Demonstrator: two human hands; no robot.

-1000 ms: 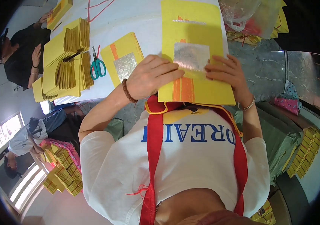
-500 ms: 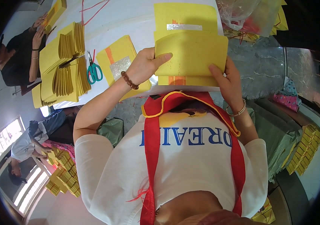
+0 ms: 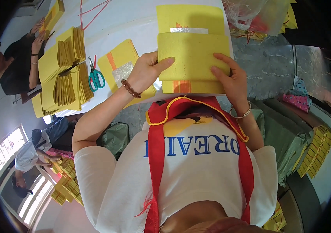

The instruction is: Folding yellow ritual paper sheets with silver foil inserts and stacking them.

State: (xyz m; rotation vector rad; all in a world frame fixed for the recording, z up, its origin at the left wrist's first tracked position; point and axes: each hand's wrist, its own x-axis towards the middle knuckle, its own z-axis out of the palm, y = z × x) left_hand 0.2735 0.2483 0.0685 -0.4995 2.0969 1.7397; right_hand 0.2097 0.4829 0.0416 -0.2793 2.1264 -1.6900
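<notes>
A stack of yellow paper (image 3: 190,17) with an orange stripe and a silver patch lies on the white table before me. Across its middle rests a plain yellow paper bundle (image 3: 192,50), leaving the stack's far and near ends showing. My left hand (image 3: 148,72) grips the bundle's left edge, thumb on top and the other fingers hidden beneath. At the right edge, my right hand (image 3: 233,79) has thumb and forefinger apart on the top face; its remaining fingers are partly hidden. Left of my left wrist is another striped yellow stack (image 3: 111,62) with a silver patch.
Teal-handled scissors (image 3: 96,79) lie beside folded yellow paper bundles (image 3: 53,68) at the left. Red strings (image 3: 95,13) cross the far table. A clear plastic bag (image 3: 247,15) sits at the far right. Another person's hands (image 3: 38,39) work at the far left.
The bundle has come down flat onto the striped stack. My right hand's forefinger has moved from behind the right edge to the top face, while the left keeps its grip.
</notes>
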